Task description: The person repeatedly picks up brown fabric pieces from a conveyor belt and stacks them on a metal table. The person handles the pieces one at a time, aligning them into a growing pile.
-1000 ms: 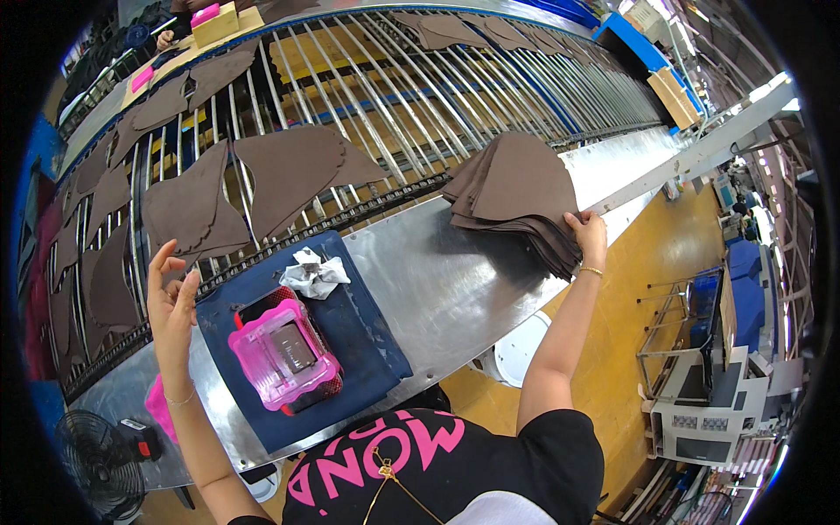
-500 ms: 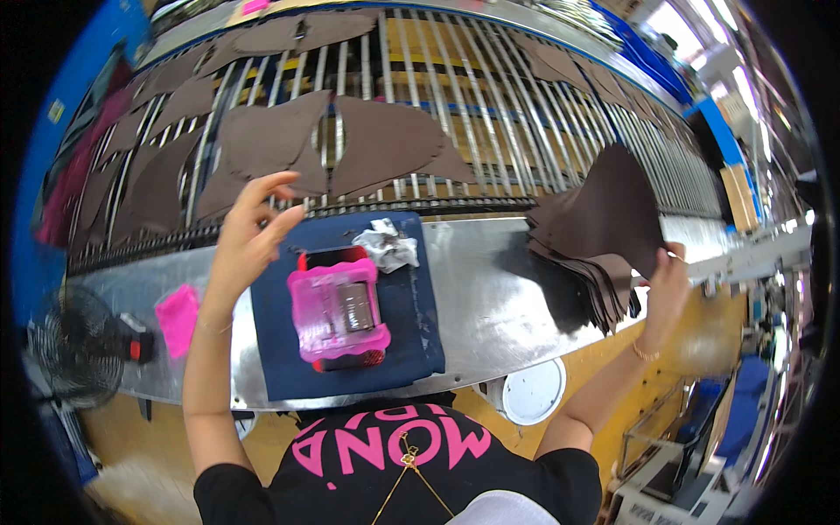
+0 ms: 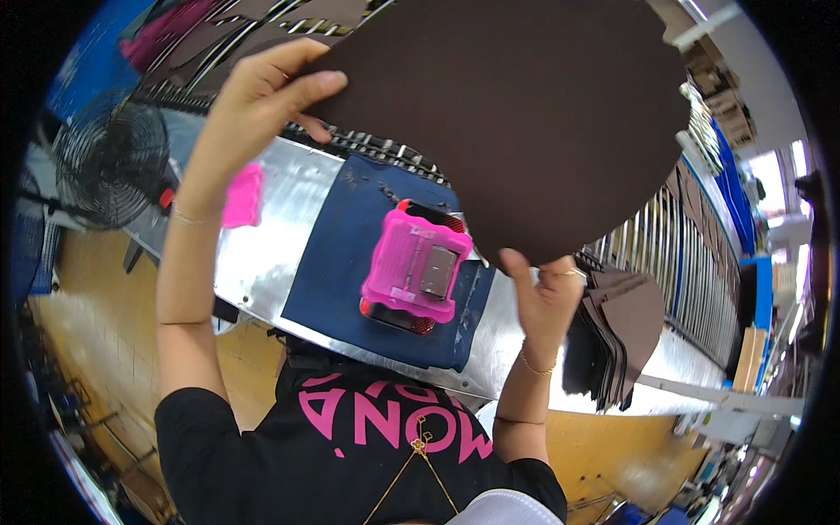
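Between both hands a large dark brown cut panel (image 3: 534, 114) is held up, hiding much of the slatted conveyor behind it. My left hand (image 3: 271, 96) pinches its left corner between thumb and fingers. My right hand (image 3: 547, 297) grips its lower edge, thumb up. Below the panel, on a navy cloth (image 3: 337, 254), sits a pink wavy-edged holder (image 3: 407, 271) with a metal rectangular plate, over a red and black base. To the right of my right hand lies a stack of similar brown panels (image 3: 626, 332), draped on the metal table.
A black fan (image 3: 109, 157) stands at the left beside the metal table (image 3: 271, 271). A bright pink cloth (image 3: 243, 197) lies near my left forearm. Slatted conveyor rails (image 3: 691, 254) run along the table's far side, with brown pieces on them.
My right hand has brought a brown panel from the stack up and leftward. My left hand, empty before, now grips its corner. The view has shifted, and the white crumpled cloth is out of sight.
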Demonstrator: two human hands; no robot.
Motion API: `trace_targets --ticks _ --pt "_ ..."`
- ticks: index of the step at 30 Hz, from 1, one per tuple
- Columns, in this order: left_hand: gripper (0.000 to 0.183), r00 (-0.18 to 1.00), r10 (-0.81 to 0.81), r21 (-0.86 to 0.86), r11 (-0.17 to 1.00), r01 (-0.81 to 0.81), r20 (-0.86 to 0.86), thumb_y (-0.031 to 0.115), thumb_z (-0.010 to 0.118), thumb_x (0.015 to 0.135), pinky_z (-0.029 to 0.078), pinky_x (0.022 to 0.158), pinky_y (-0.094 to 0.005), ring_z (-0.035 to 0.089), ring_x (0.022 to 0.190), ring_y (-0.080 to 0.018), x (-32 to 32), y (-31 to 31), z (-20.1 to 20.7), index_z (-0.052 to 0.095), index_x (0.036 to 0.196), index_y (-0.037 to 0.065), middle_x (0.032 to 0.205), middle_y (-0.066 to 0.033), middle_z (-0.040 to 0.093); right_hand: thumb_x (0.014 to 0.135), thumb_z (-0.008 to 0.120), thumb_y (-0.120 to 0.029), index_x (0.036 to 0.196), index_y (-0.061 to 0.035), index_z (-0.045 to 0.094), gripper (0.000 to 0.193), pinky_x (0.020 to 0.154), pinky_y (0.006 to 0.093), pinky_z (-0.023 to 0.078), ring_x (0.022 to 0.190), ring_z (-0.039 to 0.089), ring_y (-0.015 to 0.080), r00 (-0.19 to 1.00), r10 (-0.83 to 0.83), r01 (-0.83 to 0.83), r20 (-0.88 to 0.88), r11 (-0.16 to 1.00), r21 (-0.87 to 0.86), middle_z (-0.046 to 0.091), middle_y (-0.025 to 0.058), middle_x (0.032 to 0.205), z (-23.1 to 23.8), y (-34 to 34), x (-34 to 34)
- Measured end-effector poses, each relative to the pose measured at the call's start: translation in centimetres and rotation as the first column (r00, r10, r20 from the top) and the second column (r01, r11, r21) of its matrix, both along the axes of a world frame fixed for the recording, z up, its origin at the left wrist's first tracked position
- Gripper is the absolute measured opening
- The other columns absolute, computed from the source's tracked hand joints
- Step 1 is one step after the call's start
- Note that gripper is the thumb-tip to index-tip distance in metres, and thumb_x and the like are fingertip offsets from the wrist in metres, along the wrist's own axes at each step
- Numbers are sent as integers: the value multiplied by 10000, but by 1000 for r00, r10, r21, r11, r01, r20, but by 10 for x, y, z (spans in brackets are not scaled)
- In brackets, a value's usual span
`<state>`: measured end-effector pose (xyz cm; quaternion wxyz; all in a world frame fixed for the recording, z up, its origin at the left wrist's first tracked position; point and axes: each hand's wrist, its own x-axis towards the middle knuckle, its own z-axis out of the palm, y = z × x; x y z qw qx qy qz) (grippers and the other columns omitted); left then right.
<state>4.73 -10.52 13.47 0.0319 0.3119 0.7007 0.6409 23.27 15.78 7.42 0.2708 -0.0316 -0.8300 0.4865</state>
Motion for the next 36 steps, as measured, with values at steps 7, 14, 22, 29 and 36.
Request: trace_targets --ticks 7,14,22,29,36 --pt "201 953 159 -297 925 -236 -259 138 643 851 480 546 -173 522 643 -18 17 -61 6 617 969 -22 745 15 561 729 729 -50 840 -16 684 124 649 309 474 704 636 248 991 132 -133 22 951 280 679 114 816 -21 -23 -14" --pt "154 995 87 -497 866 -54 44 69 640 812 459 562 -286 607 643 -154 47 -22 -21 601 916 -38 764 -99 626 748 715 -65 894 -26 676 155 721 337 456 796 615 255 984 -44 -39 171 890 454 668 119 844 -51 25 38" --pt "111 872 -296 -444 890 104 -389 80 689 719 460 623 -332 556 699 -250 59 52 -69 649 819 51 771 -60 579 741 740 -85 916 -34 657 200 735 310 428 812 523 218 917 -311 214 251 912 351 536 83 802 -64 81 132" --pt "54 743 -489 -439 850 290 -457 117 687 710 462 616 -346 530 810 -210 71 129 -65 640 735 110 805 -5 529 816 695 -158 846 47 620 220 634 249 405 700 506 115 754 -496 461 431 867 190 588 42 766 28 110 204" --pt "44 446 -22 -16 1000 16 -895 135 648 734 411 753 -379 512 882 -247 6 215 21 642 724 93 877 -65 499 797 711 -298 1034 43 593 432 785 282 413 852 535 158 691 -719 624 75 646 441 629 67 918 73 129 166"
